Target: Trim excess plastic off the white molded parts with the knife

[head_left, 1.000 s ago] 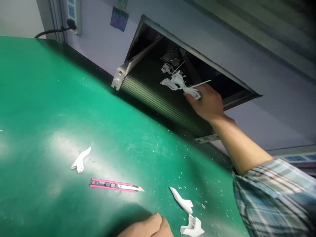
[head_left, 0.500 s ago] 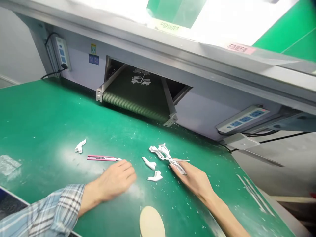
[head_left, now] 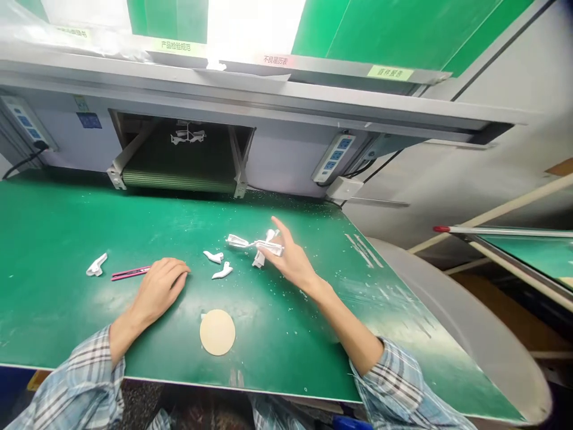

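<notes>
My right hand [head_left: 290,260] is closed on a white plastic moulded part cluster [head_left: 253,244], held just above the green table [head_left: 313,334] near its middle. My left hand [head_left: 159,286] rests palm down on the table with its fingers loosely curled, holding nothing, its fingertips close to a pink utility knife [head_left: 129,273]. Two small white plastic pieces [head_left: 218,264] lie between my hands. Another white piece [head_left: 96,265] lies to the left of the knife.
A round tan disc [head_left: 217,332] lies near the table's front edge. At the back a dark conveyor [head_left: 179,170] comes out of a wall opening with another white part cluster [head_left: 188,136] on it. Power strips [head_left: 333,156] hang on the back wall. A grey round bin rim [head_left: 470,322] stands at the right.
My right hand took a white part cluster off the conveyor and brought it down over the table. My left hand moved nearer the knife. The view pulled back and turned right.
</notes>
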Motion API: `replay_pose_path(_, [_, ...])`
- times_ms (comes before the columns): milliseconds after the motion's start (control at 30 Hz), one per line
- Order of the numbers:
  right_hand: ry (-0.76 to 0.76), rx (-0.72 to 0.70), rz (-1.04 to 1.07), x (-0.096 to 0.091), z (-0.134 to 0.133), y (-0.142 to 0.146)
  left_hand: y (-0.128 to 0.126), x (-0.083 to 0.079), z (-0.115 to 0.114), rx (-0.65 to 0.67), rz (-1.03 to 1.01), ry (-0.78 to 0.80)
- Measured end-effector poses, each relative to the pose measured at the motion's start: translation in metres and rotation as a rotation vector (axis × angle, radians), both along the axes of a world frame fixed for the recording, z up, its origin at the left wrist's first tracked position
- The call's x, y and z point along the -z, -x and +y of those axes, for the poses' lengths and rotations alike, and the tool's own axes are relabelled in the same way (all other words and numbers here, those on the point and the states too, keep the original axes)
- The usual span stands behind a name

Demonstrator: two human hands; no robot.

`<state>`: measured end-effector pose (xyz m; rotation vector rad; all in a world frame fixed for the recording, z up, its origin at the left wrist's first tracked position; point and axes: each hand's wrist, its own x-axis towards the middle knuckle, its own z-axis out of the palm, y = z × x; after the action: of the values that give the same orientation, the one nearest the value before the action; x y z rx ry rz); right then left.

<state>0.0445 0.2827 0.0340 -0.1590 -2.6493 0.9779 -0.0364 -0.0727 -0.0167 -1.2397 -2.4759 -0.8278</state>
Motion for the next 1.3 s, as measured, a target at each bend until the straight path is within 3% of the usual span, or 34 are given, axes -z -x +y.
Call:
replay_pose_path(233, [0.611, -0.041, 0.068, -0.012, -0.021, -0.023, -0.026, -0.006, 0.022, -0.037, -0.142, -0.060])
replay_pose_path(300, [0.814, -0.083, 0.009, -0.011, -0.036, -0.033, -0.035, -0.015, 0.035, -0.018, -0.335, -0.214])
replay_pose_path(433, [1.261, -0.165, -0.198, -0.004, -0.067, -0.050, -0.047, -0.038, 0.068, 0.168, -0.950, -0.693])
replay_pose_path(533, [1.488, -0.231, -0.371, 0.003, -0.080, -0.058, -0.046, -0.054, 0.088, 0.191, -1.058, -0.853])
replay_pose_path(667, [1.474, -0.380, -0.453, 0.012, -0.084, -0.064, -0.040, -0.062, 0.103, 0.110, -1.072, -0.837])
replay_pose_path(800, [1.430, -0.459, -0.447, 0.019, -0.085, -0.067, -0.034, -0.056, 0.108, 0.056, -1.117, -0.757])
replay_pose_path(1067, [1.828, -0.528, -0.676, 0.020, -0.086, -0.071, -0.032, -0.042, 0.107, 0.146, -1.401, -0.764])
replay_pose_path(1200, [1.627, -0.466, -0.470, 0.022, -0.091, -0.074, -0.037, -0.042, 0.108, 0.004, -1.287, -0.717])
replay_pose_path(1300, [1.576, -0.463, -0.431, 0.025, -0.093, -0.076, -0.038, -0.043, 0.107, 0.004, -1.248, -0.687])
